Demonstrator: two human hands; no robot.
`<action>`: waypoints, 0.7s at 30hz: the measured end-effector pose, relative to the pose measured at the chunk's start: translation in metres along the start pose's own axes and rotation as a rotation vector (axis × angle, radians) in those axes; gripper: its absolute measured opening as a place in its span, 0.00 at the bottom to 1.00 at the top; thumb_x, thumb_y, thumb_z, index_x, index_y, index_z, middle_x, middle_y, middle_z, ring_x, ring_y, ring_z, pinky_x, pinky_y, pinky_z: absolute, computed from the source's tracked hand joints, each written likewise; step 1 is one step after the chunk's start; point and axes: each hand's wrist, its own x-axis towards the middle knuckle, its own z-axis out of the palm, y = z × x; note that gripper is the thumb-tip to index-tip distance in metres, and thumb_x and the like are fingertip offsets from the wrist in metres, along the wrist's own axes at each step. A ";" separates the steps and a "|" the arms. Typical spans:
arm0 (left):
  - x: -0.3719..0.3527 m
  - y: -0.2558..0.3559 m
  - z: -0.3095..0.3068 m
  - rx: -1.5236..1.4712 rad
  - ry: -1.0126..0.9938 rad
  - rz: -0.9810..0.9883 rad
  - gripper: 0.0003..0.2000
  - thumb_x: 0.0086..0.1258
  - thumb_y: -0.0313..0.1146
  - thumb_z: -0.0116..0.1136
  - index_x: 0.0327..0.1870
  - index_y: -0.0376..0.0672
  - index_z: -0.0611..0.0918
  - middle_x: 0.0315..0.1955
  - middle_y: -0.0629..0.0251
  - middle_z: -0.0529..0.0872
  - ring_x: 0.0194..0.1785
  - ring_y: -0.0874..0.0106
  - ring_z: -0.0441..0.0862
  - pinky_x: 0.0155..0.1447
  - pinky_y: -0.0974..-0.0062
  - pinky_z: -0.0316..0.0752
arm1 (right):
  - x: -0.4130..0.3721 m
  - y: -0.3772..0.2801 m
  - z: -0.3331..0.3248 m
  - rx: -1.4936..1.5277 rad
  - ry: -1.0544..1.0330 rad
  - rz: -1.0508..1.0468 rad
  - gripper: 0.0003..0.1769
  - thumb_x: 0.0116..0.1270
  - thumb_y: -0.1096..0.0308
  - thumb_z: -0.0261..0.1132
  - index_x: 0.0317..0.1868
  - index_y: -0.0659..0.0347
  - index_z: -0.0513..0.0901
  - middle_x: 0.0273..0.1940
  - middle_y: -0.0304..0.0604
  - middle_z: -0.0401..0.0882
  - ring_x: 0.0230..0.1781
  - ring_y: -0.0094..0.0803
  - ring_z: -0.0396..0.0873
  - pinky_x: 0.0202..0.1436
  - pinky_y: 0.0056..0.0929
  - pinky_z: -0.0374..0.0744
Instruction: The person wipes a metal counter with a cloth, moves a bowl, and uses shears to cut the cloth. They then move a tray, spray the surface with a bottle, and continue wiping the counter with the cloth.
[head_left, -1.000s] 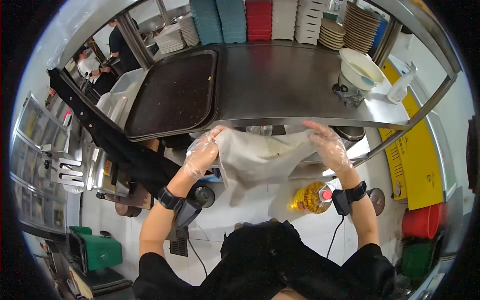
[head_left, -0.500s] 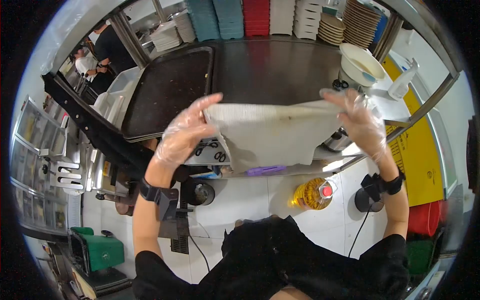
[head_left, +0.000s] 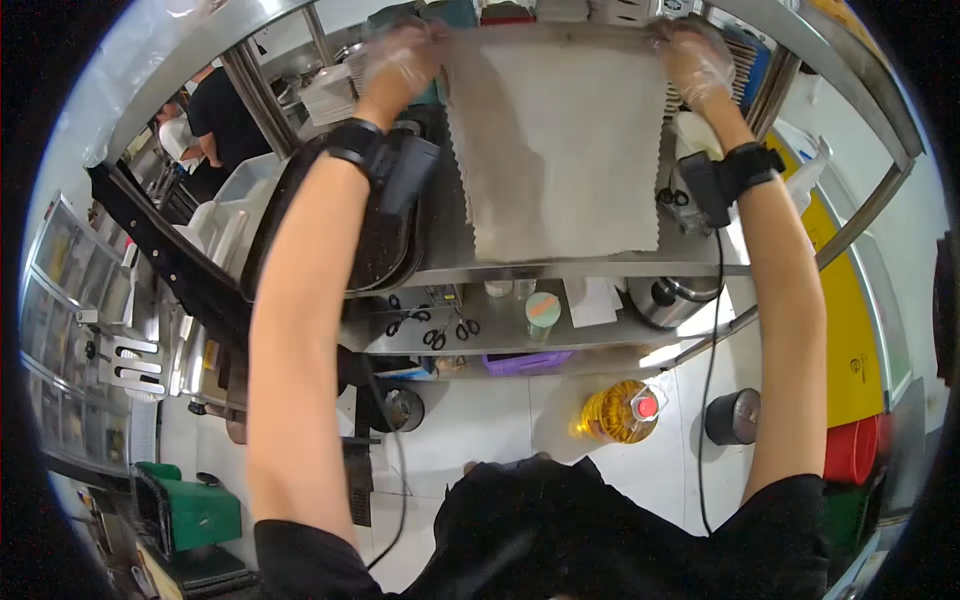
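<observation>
Since the earlier frame, both hands have travelled away from the body and the pale cloth [head_left: 560,160] has gone with them, spreading from a sagging drape into a broad sheet over the steel surface [head_left: 445,238]. Its near hem runs just inside the surface's front edge; whether it touches the metal, I cannot tell. If the hands were drawn back, that hem could slip over the front edge. Along the left side, the serrated border comes close to the dark trays [head_left: 388,245], so a sideways drift could lay it on their rim. Toward the right side, black scissors [head_left: 672,197] and a white bowl [head_left: 690,130] sit close enough that a low sweep of the cloth might snag or nudge them. Farthest off, near the back edge, reaching further could knock the stacked teal containers [head_left: 450,14].

As for the hold, the cloth extends from the hands back toward the body. Its far left corner is pinched in the gloved left hand [head_left: 398,62], its far right corner in the gloved right hand [head_left: 697,62]; blur hides the exact fingertips, but the far hem looks taut between them.
</observation>
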 end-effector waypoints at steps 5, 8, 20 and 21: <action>-0.066 0.060 0.066 -0.341 -0.253 -0.244 0.12 0.67 0.32 0.51 0.47 0.47 0.84 0.47 0.54 0.83 0.51 0.57 0.83 0.50 0.61 0.81 | -0.079 -0.090 -0.061 -0.017 -0.697 0.147 0.17 0.68 0.58 0.56 0.50 0.58 0.80 0.50 0.50 0.80 0.51 0.41 0.79 0.53 0.37 0.80; -0.139 0.115 0.086 -0.266 -0.410 0.096 0.12 0.71 0.36 0.52 0.51 0.51 0.83 0.45 0.62 0.84 0.45 0.58 0.84 0.45 0.63 0.80 | -0.148 -0.113 -0.063 -0.105 -1.079 -0.089 0.25 0.64 0.56 0.60 0.61 0.50 0.77 0.56 0.48 0.78 0.56 0.44 0.77 0.59 0.38 0.77; -0.143 0.227 0.078 -0.485 -0.445 -0.389 0.21 0.76 0.46 0.43 0.66 0.52 0.73 0.66 0.59 0.73 0.69 0.57 0.68 0.72 0.57 0.59 | -0.208 -0.093 0.010 0.512 -1.339 0.781 0.21 0.64 0.59 0.64 0.56 0.54 0.78 0.55 0.47 0.79 0.51 0.45 0.79 0.55 0.37 0.76; -0.142 0.232 0.076 -0.480 -0.420 -0.387 0.22 0.78 0.46 0.40 0.68 0.50 0.71 0.67 0.59 0.71 0.69 0.58 0.68 0.74 0.57 0.56 | -0.212 -0.094 0.022 0.469 -1.339 0.681 0.22 0.66 0.49 0.59 0.51 0.57 0.81 0.50 0.49 0.81 0.46 0.43 0.80 0.52 0.37 0.77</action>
